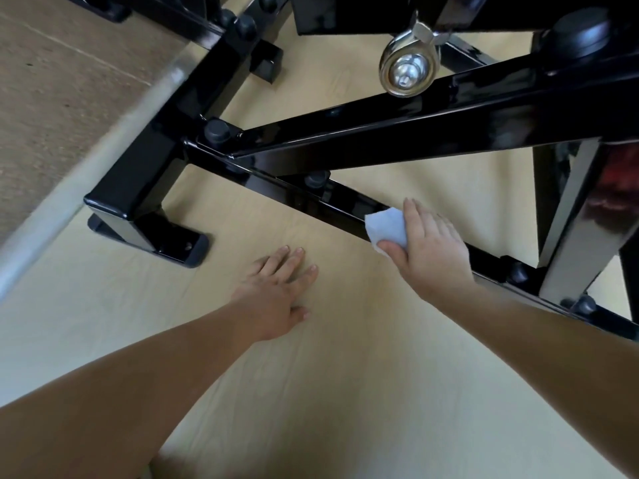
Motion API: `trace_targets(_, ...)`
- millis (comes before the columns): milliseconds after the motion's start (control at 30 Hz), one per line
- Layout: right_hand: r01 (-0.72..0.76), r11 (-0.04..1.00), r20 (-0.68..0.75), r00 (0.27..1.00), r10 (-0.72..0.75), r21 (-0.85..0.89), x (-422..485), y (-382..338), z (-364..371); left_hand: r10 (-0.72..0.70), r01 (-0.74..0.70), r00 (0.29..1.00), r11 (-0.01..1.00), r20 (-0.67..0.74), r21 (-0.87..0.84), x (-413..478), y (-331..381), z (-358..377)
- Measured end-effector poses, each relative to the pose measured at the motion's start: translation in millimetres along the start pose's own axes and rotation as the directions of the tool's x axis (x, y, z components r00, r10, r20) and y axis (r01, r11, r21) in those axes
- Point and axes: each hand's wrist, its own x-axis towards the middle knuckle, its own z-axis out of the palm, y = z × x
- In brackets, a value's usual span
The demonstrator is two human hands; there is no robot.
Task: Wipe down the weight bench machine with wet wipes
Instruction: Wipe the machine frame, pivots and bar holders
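The weight bench machine's glossy black steel frame (345,140) fills the upper half of the view. A low floor rail (332,203) runs diagonally from centre left to lower right. My right hand (432,247) presses a folded white wet wipe (385,226) onto that rail, thumb under the wipe and fingers over the top. My left hand (280,292) lies flat on the pale floor in front of the rail, fingers spread, holding nothing.
A chrome eye-bolt fitting (406,69) hangs above the upper diagonal beam. A frame foot (152,236) rests on the pale yellow floor (311,392). A grey strip (86,174) separates this floor from a brown textured surface (62,81) at left. Upright posts (570,219) stand at right.
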Motion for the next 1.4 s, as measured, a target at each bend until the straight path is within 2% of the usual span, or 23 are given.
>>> trace_targets(133,0.047,0.998,-0.047,0.998,-0.045,0.041,45.7,-76.9,-1.9,0.011,-0.014,0.999,0.998,-0.047,-0.064,-2.3,-0.4,-6.1)
trace_targets(200,0.048,0.998,-0.076,0.996,-0.045,0.04,51.4,-93.0,-4.2,0.02,-0.031,0.996,0.991,-0.089,-0.129,-4.7,-6.1,-6.8)
trace_targets(300,0.109,0.991,-0.064,0.992,-0.104,0.077,39.4,-70.0,-3.2,0.016,-0.055,0.985,0.972,-0.17,-0.227,-6.7,-13.0,-4.8)
trace_targets(467,0.053,0.993,-0.008,0.999,-0.052,0.102,-5.1,7.0,2.4,0.05,-0.115,0.973,0.952,-0.227,-0.283,-3.1,-3.1,-11.3)
trace_targets(567,0.068,0.989,-0.027,0.998,-0.065,0.134,-27.4,19.5,-1.6,0.021,-0.153,0.954,0.893,-0.3,-0.424,-1.1,13.6,-18.5)
trace_targets(633,0.16,0.969,-0.048,0.987,-0.153,0.189,-38.5,3.6,-8.3,-0.09,-0.155,0.931,0.781,-0.355,-0.605,-2.5,27.1,-24.7)
trace_targets(667,0.207,0.951,-0.054,0.978,-0.2,0.229,-43.1,-8.8,-12.4,-0.172,-0.147,0.923,0.669,-0.344,-0.728,-5.6,33.7,-31.3)
trace_targets(733,0.231,0.914,-0.066,0.973,-0.221,0.334,-46.2,-37.0,-21.1,-0.245,-0.12,0.949,0.297,-0.197,-0.947,-15.5,43.0,-51.7)
trace_targets(767,0.219,0.898,-0.072,0.976,-0.207,0.382,-43.2,-50.0,-24.6,-0.241,-0.098,0.962,0.141,-0.13,-0.985,-21.0,44.7,-62.9)
trace_targets(800,0.204,0.883,-0.067,0.979,-0.194,0.422,-37.1,-62.1,-27.4,-0.245,-0.078,0.966,0.051,-0.088,-0.996,-25.9,43.8,-71.6)
trace_targets(867,0.181,0.876,-0.02,0.981,-0.192,0.448,-21.4,-86.4,-31.8,-0.287,-0.068,0.957,-0.072,-0.044,-0.995,-39.9,35.9,-88.4)
trace_targets(967,0.12,0.919,0.085,0.983,-0.163,0.375,-8.4,-129.5,-32.8,-0.33,-0.118,0.943,-0.182,-0.053,-0.976,-62.8,13.6,-98.3)
trace_targets(1033,0.066,0.915,0.135,0.982,-0.129,0.397,-9.5,-157.5,-31.6,-0.377,-0.161,0.922,-0.181,-0.082,-0.97,-78.6,-1.0,-93.8)
trace_targets(1167,-0.118,0.844,0.248,0.969,-0.018,0.524,-6.1,-196.0,-30.9,-0.527,-0.158,0.844,-0.065,-0.101,-0.985,-95.9,-25.8,-77.8)
trace_targets(1267,-0.144,0.765,0.356,0.927,-0.117,0.628,-8.4,-219.8,-35.1,-0.611,-0.182,0.782,-0.037,-0.122,-0.983,-98.7,-41.8,-73.3)
trace_targets(1300,-0.141,0.741,0.385,0.908,-0.168,0.656,-8.5,-225.9,-35.5,-0.624,-0.184,0.765,0.025,-0.159,-0.983,-99.1,-47.0,-73.0)
trace_targets(1400,-0.099,0.698,0.358,0.904,-0.236,0.709,8.6,-235.1,-35.4,-0.611,-0.117,0.72,0.36,-0.329,-0.926,-104.4,-66.3,-77.0)
